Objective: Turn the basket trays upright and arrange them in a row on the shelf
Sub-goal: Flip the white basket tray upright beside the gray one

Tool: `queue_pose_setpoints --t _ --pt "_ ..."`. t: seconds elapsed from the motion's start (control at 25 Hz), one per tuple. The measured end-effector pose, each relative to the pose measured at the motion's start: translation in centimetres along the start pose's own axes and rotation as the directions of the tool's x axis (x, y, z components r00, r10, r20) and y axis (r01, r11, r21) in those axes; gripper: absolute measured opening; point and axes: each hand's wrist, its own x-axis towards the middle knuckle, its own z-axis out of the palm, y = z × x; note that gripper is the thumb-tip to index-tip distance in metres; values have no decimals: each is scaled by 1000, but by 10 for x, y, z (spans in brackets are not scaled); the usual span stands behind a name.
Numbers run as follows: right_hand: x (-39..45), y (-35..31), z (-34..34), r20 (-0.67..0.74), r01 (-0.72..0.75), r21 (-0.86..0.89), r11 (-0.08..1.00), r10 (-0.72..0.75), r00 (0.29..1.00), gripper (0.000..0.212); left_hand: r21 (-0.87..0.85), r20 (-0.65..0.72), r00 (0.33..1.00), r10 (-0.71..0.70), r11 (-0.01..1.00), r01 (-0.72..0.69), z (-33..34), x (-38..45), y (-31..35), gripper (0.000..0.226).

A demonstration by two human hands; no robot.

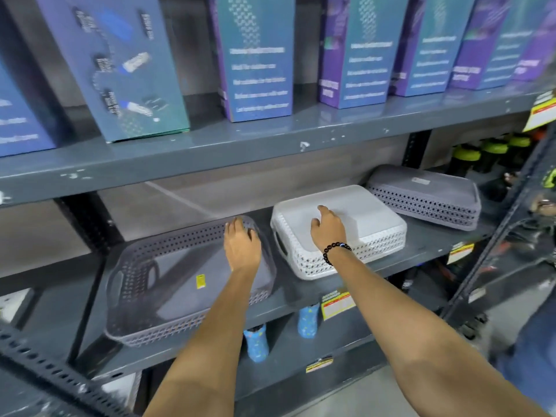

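Shelf (346, 335) carrying three basket trays in a rough row. Left, near: grey tray (168, 284) upright, open side up, yellow sticker (201, 281) on its floor. Middle: white tray (340, 230) upside down, base uppermost. Right, far: second grey tray (427, 197), also upside down and set at an angle. Left hand (242, 245) reaches over the far rim of the upright tray, fingers (237, 225) loosely together, gripping nothing visible. Right hand (328, 230) rests on the white tray's base, fingers (323, 209) slightly spread. Step in hand, as judged: turning the white tray. The next move calls for a hold on its rim, then a flip.
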Motion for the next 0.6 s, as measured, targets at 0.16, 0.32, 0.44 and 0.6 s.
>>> queue_pose_setpoints --t 0.16,0.32,0.44,0.6 --pt "53 59 -36 -9 -22 -26 999 22 1000 41 -52 52 998 20 999 -17 71 12 56 48" --pt "107 119 -62 35 -31 -141 990 37 999 41 6 109 984 -142 990 142 126 24 86 57" --pt "139 153 -70 99 -98 -296 950 133 986 40 90 84 943 -321 945 314 146 33 97 60" --pt "163 174 -71 293 -241 -222 945 300 908 50 83 60 794 -605 795 600 151 44 97 65"
